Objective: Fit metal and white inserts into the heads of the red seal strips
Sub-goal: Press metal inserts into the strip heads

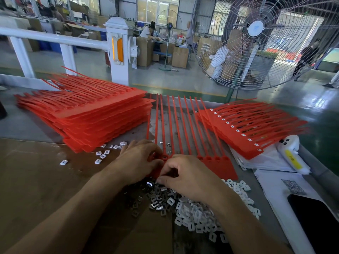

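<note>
My left hand (139, 160) and right hand (189, 177) met, fingers curled, pinching the heads of the red strip sheet (216, 162) lying before me on the table (27, 123), just above the metal inserts (156, 200) and white inserts (194, 215).

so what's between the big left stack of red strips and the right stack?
Head view: one sheet of red seal strips lies flat between the left stack and right stack, both hands working at its heads.
</note>
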Action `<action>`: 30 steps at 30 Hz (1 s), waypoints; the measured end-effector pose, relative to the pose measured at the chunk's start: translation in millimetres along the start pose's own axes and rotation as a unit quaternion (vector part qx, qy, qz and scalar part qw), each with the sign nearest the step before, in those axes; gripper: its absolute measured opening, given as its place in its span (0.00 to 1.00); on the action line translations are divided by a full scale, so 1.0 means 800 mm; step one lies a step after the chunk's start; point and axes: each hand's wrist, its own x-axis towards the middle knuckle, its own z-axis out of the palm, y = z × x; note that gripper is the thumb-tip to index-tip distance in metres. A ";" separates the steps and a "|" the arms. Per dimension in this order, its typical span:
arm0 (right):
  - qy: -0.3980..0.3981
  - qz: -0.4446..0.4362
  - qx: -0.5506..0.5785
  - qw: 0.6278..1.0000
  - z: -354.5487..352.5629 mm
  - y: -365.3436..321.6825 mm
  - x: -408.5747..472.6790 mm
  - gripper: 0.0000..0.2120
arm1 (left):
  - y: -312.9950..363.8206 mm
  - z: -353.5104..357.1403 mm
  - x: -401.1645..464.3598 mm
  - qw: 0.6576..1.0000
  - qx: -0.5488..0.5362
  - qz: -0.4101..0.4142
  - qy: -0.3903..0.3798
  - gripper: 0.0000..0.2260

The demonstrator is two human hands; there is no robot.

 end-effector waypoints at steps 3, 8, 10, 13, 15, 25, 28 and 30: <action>-0.005 0.007 0.007 1.000 0.000 0.000 0.000 0.09 | 0.000 0.000 0.000 1.000 0.000 0.000 0.001 0.14; -0.002 -0.006 -0.011 1.000 0.000 -0.003 0.000 0.05 | 0.001 0.001 0.000 1.000 0.001 0.000 0.003 0.14; -0.001 -0.016 -0.021 1.000 0.001 -0.004 0.000 0.04 | 0.001 0.002 0.000 1.000 0.004 -0.001 0.004 0.14; 0.004 -0.020 -0.018 1.000 0.002 -0.004 -0.001 0.02 | 0.002 0.002 0.001 1.000 0.004 0.000 0.005 0.13; 0.007 -0.018 -0.010 1.000 0.002 -0.002 -0.001 0.03 | 0.002 0.002 0.001 1.000 0.005 0.001 0.004 0.13; 0.137 0.100 0.253 0.952 -0.018 0.013 -0.005 0.04 | -0.003 0.004 0.003 1.000 -0.006 0.002 0.000 0.14; 0.177 0.147 0.277 0.933 -0.029 0.027 -0.004 0.06 | -0.004 0.004 0.003 1.000 -0.009 0.003 -0.004 0.15; 0.199 0.183 0.254 0.929 -0.036 0.039 -0.004 0.07 | -0.004 0.003 0.003 1.000 -0.010 0.000 -0.006 0.15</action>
